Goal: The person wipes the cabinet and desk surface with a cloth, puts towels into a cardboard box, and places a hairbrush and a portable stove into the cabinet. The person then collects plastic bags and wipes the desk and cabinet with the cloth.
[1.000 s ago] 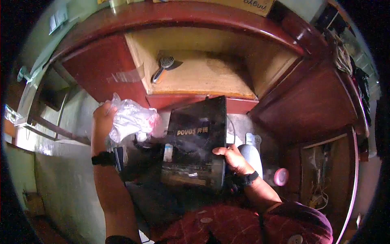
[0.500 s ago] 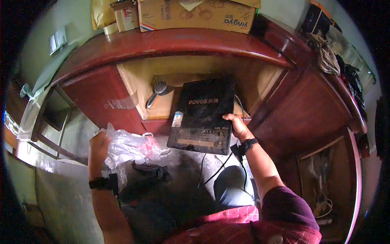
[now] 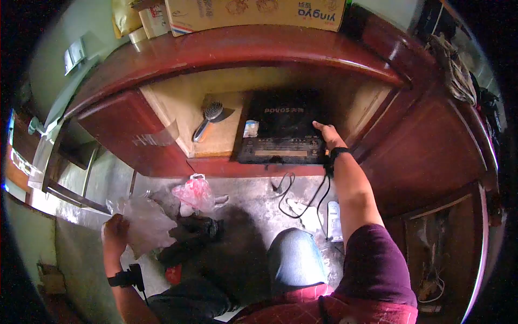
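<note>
In the head view, my right hand [image 3: 328, 135] grips the right edge of a black POVOS induction cooker [image 3: 283, 129], thumb on top and the other fingers hidden. The cooker lies partly inside the cabinet opening, its front edge at the sill. Its dark power cord [image 3: 291, 210] hangs in a loop to the floor. My left hand [image 3: 114, 229] is closed on a clear plastic bag [image 3: 143, 224] held out over the floor at the left. Just beyond that, a red and white plastic bag [image 3: 195, 194] rests on the floor.
A hairbrush [image 3: 209, 121] lies inside the cabinet [image 3: 237, 54], left of the cooker. On top stands a cardboard box [image 3: 253, 16]. Dark cloth [image 3: 189, 235] and a white power strip [image 3: 334, 218] are on the floor. An open compartment [image 3: 431, 254] stands at the right.
My right hand has moved the cooker forward into the cabinet opening. The red and white bag now sits on the floor, and my left hand has drawn the clear bag left and nearer me.
</note>
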Available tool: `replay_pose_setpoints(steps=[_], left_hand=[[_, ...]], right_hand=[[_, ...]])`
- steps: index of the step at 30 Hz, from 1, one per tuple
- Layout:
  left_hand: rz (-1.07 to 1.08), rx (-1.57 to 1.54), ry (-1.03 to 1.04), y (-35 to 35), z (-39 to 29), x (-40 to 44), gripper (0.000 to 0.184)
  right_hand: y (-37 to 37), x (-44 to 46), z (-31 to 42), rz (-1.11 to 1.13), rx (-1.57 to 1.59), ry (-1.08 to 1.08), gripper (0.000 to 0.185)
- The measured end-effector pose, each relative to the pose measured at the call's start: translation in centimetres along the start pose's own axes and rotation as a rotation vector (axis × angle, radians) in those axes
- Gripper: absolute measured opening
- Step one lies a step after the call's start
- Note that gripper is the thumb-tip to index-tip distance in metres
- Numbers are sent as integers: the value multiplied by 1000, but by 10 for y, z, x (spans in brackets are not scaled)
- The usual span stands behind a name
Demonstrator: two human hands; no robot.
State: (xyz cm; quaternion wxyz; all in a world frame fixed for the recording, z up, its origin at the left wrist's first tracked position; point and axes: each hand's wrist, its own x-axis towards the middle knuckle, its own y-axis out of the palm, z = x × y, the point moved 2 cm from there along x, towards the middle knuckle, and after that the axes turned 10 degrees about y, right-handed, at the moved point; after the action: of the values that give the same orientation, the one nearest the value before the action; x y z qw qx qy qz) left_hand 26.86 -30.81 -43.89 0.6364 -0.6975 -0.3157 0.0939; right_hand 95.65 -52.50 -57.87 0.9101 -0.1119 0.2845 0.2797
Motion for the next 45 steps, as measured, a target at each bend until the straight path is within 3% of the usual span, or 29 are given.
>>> replay_pose_setpoints(steps=[2,4,6,8,10,11,13,14,16,17,18,19,20,24,26,28,29,30,33,36,38,40,42,44,45], left_hand=[[-30,10,0,-2,-11,5,11],[39,-40,-49,-3,-28,12,12],[50,-59,-92,-3,-37,15,12],[76,-76,-131,-2,-42,18,13],[81,-59,-68,-3,-49,21,16],[91,-59,-66,3,-42,19,16],[-85,77,167,18,-24,13,20],[-74,76,170,20,-24,15,20],[57,-55,-72,21,-24,28,24],[-95,-24,117,18,-40,32,19],[-97,-26,118,19,-45,36,19],[-28,-34,103,23,-48,44,16],[39,-39,91,26,-51,53,13],[-96,-121,272,42,-73,80,10],[36,-85,151,42,-92,93,9],[-52,-143,230,52,-104,94,11],[-94,-170,272,57,-110,95,12],[-159,-263,243,56,-133,100,15],[-57,-430,187,65,-142,98,17],[-106,-405,174,65,-153,92,15],[-121,-307,152,49,-168,95,14],[-390,-313,357,21,-179,106,16],[-178,-463,66,-27,-202,115,17],[-205,-471,110,-23,-200,118,17],[-188,-433,29,-31,-207,112,17]], right_hand=[[-16,47,-15,-18,-175,-77,41],[-40,135,-45,21,-608,-525,42],[-26,109,-32,-115,-611,-415,43],[-17,92,-6,-290,-1193,-687,32],[-29,135,-12,-330,-1209,-523,30],[-30,122,-10,-355,-1013,-587,33],[-28,91,-10,-320,-985,-497,33],[-27,72,-11,-289,-952,-417,35],[-29,15,-19,-282,-851,-412,36],[-32,-18,-26,-245,-699,-387,37],[-35,-53,-33,-211,-544,-364,38],[-34,-60,-44,-278,-496,-527,39],[-44,-62,-57,-89,-330,-178,47],[-42,8,-86,56,-31,-193,67],[-20,-18,-72,91,25,-132,75],[-11,-45,-62,26,-40,-1,60],[-8,-46,-65,-162,-135,-44,57],[-8,-56,-61,-76,-175,-61,57],[-2,-32,-106,-55,62,-309,55],[13,-40,-139,-262,107,-247,53],[25,-85,-130,-178,360,-167,51],[33,-101,-129,-181,475,-161,50],[37,-95,-135,-188,483,-158,48],[42,-94,-131,-211,496,-164,47],[47,-103,-122,-223,507,-114,46]])
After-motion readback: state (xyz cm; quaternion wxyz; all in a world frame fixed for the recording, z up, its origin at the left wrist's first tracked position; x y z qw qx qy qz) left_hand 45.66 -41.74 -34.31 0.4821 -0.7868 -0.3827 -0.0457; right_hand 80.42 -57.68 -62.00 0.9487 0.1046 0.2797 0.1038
